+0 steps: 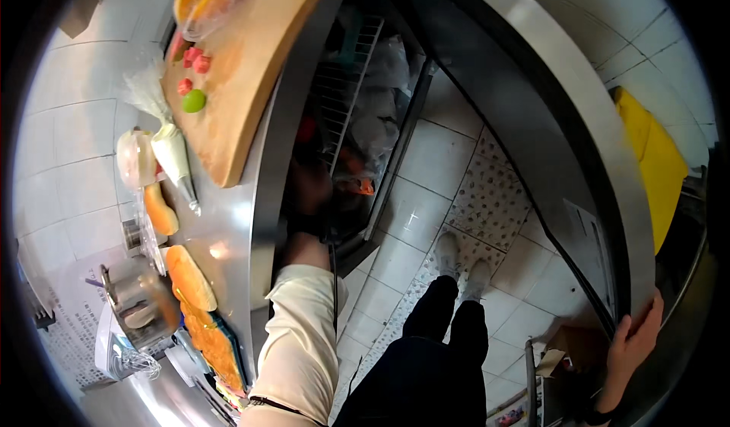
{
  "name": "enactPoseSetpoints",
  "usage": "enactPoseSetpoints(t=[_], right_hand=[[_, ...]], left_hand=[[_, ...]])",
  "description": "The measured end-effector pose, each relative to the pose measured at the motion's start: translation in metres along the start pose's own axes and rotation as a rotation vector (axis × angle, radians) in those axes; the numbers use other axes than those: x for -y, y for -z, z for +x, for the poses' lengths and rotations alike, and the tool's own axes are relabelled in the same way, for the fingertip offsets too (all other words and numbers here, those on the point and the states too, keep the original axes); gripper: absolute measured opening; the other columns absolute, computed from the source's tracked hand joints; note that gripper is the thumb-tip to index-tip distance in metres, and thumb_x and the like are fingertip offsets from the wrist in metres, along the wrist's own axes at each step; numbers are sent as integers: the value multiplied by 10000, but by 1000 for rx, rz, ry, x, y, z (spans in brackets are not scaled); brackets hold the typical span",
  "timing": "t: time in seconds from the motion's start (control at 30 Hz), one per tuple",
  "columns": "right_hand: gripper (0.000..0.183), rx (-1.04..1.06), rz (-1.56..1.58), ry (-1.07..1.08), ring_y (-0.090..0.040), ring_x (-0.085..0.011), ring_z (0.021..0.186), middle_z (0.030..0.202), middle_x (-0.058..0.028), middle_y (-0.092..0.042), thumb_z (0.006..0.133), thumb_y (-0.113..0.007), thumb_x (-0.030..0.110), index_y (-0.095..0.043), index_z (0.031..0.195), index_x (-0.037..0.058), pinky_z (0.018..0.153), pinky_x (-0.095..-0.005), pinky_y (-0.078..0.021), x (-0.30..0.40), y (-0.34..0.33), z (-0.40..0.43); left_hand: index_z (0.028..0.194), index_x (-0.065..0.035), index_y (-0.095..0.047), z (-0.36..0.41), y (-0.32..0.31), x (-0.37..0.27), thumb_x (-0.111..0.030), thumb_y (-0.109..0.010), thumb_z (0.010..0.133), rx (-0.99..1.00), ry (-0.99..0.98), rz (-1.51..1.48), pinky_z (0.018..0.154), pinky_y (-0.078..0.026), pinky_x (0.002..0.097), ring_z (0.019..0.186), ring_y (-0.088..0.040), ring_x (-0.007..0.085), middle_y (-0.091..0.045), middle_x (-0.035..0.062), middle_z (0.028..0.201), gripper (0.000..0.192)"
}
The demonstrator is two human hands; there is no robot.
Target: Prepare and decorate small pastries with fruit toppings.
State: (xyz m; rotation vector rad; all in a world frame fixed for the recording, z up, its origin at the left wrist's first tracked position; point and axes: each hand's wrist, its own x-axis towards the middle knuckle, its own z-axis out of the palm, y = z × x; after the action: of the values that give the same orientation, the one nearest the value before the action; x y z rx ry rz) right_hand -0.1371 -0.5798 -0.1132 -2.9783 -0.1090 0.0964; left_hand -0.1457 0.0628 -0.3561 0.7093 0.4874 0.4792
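Note:
My left hand [311,184] reaches into the dark inside of an under-counter refrigerator, beside a wire shelf [342,96]. It is blurred and in shadow, so its fingers and anything in them cannot be made out. Clear plastic bags [376,107] and something orange [362,186] lie inside, near that hand. The refrigerator door [604,159] stands wide on the right. My right hand [636,333] holds its edge near the bottom right of the view, thumb on the inner side and fingers over the metal rim.
On the steel counter [231,221] at left are a wooden board [239,85] with pink pieces and a green one, a piping bag [173,156], split bread [191,278], a metal pot [140,307] and a whisk [140,364]. A yellow cloth-like item [650,164] is beyond the door; a cardboard box [582,347] is low right.

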Motion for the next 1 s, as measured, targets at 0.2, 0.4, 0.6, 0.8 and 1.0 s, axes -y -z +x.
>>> enactPoseSetpoints(t=[0.2, 0.4, 0.6, 0.8, 1.0], right_hand=[[543, -2, -91, 15, -440, -344, 1162, 1273, -223, -432, 917, -428, 348, -363, 1287, -44, 953, -363, -341, -31, 3, -10], [557, 20, -46, -7, -422, -343, 1186, 1279, -226, -424, 929, -399, 364, -346, 1298, -50, 980, -364, -316, -28, 2, -8], [561, 0, -128, 18, -407, -347, 1206, 1296, -226, -410, 933, -397, 363, -335, 1303, -54, 991, -362, -305, -39, 1, -11], [570, 14, -6, -21, -393, -333, 1222, 1317, -220, -391, 933, -401, 371, -329, 1308, -52, 998, -365, -301, -38, -2, -14], [566, 4, -47, -13, -395, -330, 1216, 1314, -222, -392, 933, -402, 367, -326, 1307, -52, 1004, -366, -292, -40, 2, -10]], left_hand=[[1354, -49, -314, 20, 14, 7, -396, -431, 918, -147, 207, 47, 950, -368, 359, 1156, -450, 276, -450, 111, 1298, 570], [1317, -15, -351, 4, -108, -28, -458, -556, 833, -295, -278, 1676, 938, -373, 396, 1149, -446, 329, -446, 171, 1275, 687], [1237, -4, -433, 42, -82, -29, -411, -657, 765, -468, -258, 1784, 904, -410, 396, 1141, -465, 319, -466, 178, 1248, 662], [1285, -30, -381, 15, -102, -42, -427, -561, 833, -621, 149, 1674, 912, -420, 373, 1103, -497, 227, -469, 143, 1257, 627], [1285, -45, -386, -54, -36, -44, -295, -391, 941, -122, -220, 191, 919, -449, 356, 1116, -484, 255, -453, 126, 1269, 425]])
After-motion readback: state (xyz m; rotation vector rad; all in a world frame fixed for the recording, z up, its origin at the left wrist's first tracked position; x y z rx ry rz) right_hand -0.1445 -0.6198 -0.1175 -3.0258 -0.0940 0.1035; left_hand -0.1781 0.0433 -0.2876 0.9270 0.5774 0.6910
